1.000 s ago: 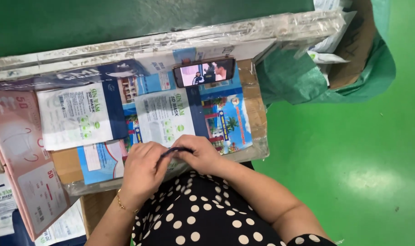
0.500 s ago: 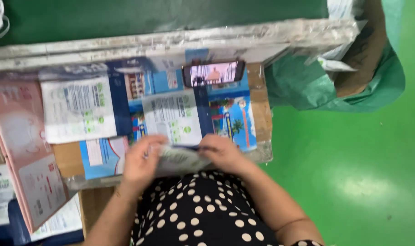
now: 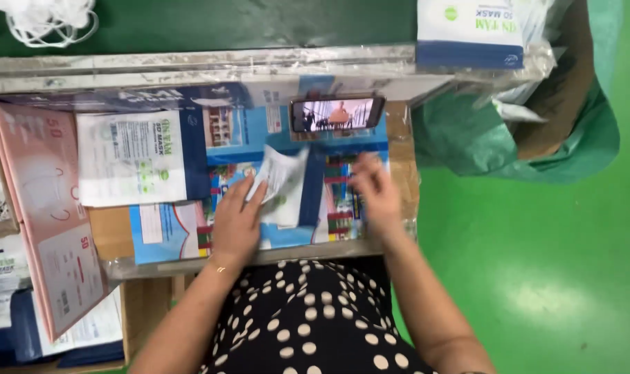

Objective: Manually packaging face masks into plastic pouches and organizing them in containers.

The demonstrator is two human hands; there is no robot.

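1. In the middle of the frame the left hand (image 3: pixel 237 220) lies flat on the table (image 3: pixel 190 64), its fingers loosely spread, the fingertips touching the lower edge of a small white packet (image 3: pixel 282 181). The packet sits tilted on the blue printed sheets, just below the phone.
2. The right hand (image 3: pixel 374 190) hovers just right of the packet, apart from it. It is blurred; the fingers look loosely curled around nothing, but I cannot tell for sure.
3. The phone (image 3: pixel 337 114) leans propped at the back of the table, screen lit.
4. As I judge it, the packet is laid down rather than gripped, so this piece looks about finished with; nothing shows it boxed yet.
5. Flat cartons wait: a pink one (image 3: pixel 48 215) at the left edge, a white-and-blue one (image 3: pixel 131 158) beside it, unfolded.
6. A closed white-and-blue box (image 3: pixel 469 33) stands upper right, above a green bag (image 3: pixel 536 149).
7. Loose white masks (image 3: pixel 41 15) lie upper left, so plenty seems left.
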